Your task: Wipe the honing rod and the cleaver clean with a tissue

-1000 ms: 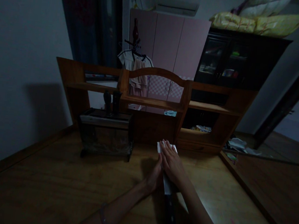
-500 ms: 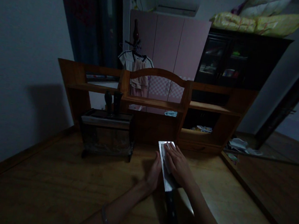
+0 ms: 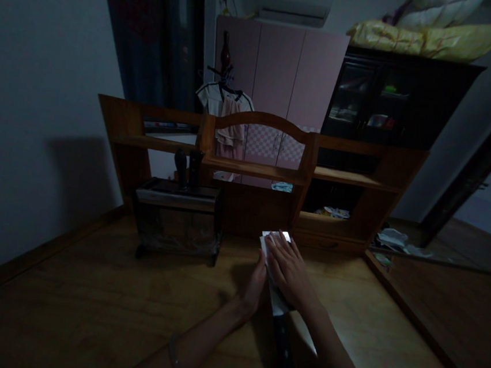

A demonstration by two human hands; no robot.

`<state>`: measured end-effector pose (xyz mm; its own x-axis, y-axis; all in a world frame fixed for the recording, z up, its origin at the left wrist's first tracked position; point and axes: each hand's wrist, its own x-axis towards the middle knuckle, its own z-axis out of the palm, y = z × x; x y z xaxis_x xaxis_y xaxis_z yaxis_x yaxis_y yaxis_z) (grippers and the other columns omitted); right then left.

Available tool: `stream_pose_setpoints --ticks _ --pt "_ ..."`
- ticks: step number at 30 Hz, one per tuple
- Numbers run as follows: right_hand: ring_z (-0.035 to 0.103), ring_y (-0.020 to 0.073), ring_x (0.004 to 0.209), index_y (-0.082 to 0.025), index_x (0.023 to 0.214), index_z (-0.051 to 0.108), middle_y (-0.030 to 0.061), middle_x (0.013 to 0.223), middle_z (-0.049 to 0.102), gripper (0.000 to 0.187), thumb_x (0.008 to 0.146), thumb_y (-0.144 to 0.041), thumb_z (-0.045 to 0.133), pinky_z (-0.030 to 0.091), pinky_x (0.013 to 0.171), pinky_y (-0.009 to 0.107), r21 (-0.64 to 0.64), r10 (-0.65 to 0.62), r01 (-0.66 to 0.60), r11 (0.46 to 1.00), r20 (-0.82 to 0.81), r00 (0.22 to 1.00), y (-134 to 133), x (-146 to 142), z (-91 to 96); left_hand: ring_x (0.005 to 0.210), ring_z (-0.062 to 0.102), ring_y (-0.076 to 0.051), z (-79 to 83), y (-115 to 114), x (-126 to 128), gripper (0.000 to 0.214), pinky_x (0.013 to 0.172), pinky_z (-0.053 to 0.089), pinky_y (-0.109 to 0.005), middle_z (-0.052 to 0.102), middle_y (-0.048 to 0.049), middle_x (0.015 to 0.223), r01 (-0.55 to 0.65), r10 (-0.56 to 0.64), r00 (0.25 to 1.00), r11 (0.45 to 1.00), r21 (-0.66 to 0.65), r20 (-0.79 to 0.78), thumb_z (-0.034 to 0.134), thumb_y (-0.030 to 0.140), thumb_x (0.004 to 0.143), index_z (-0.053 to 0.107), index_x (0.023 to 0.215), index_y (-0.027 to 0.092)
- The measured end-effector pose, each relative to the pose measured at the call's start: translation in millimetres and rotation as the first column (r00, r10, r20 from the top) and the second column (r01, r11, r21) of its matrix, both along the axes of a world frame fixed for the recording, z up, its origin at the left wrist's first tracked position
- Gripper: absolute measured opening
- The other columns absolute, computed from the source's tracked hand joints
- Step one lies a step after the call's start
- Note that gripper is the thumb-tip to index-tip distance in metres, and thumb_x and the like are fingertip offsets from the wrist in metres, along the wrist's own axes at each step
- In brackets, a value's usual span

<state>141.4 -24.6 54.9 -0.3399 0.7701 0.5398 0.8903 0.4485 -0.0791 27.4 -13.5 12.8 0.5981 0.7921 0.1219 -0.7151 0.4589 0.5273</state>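
Note:
A cleaver (image 3: 279, 307) with a broad shiny blade and a black riveted handle (image 3: 285, 350) is in front of me, its handle pointing toward me. My left hand (image 3: 255, 283) supports the blade from its left side, thumb up along the edge; the fingers beneath are hidden. Flat across the top of the blade lies my right hand (image 3: 289, 269), fingers stretched forward and pressing a thin pale cloth or tissue against the metal. Most of that cloth is covered by the hand. A knife block (image 3: 176, 223) with dark handles (image 3: 194, 167) standing in it is to the left.
Beyond the wooden tabletop (image 3: 107, 309) stands a low wooden shelf rack (image 3: 259, 171). A wall (image 3: 40, 100) borders the left side and a raised wooden edge (image 3: 410, 315) the right. Farther back are a pink wardrobe (image 3: 276, 65) and a dark cabinet (image 3: 435, 104).
My right hand has shifted slightly on the blade, with its fingers a little more spread near the far end. The left hand still supports the cleaver in nearly the same place.

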Motion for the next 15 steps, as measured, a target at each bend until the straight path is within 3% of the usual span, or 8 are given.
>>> stream_pose_setpoints --ticks 6,12,15 --pt "0.013 0.0218 0.143 -0.023 0.147 0.023 0.0041 0.150 0.032 0.051 0.097 -0.027 0.029 0.019 0.114 0.052 0.018 -0.114 0.115 0.993 -0.034 0.993 7 16 -4.5 0.137 0.031 -0.022 7.9 -3 0 0.057 0.115 0.018 -0.038 0.047 -0.0053 0.141 -0.031 0.031 0.999 0.999 0.028 0.020 0.031 0.054 0.095 0.040 0.142 0.022" --pt "0.013 0.0187 0.143 -0.026 0.148 0.021 0.0000 0.152 0.029 0.052 0.097 -0.024 0.030 0.017 0.116 0.047 -0.010 0.030 -0.030 1.000 0.004 1.000 0 -5 2.1 0.133 0.038 -0.023 -0.4 3 3 0.060 0.114 0.021 -0.038 0.053 -0.0103 0.134 0.024 -0.024 1.000 1.000 0.006 0.010 0.029 0.053 0.096 0.043 0.139 0.014" --pt "0.014 0.0192 0.143 -0.024 0.147 0.023 0.0013 0.151 0.031 0.052 0.096 -0.023 0.031 0.016 0.116 0.047 0.004 0.012 -0.012 1.000 0.013 1.000 0 -6 3.0 0.133 0.038 -0.024 -3.4 3 3 0.062 0.114 0.022 -0.039 0.054 -0.0112 0.133 0.025 -0.025 1.000 1.000 -0.009 0.001 0.031 0.055 0.095 0.044 0.138 0.013"
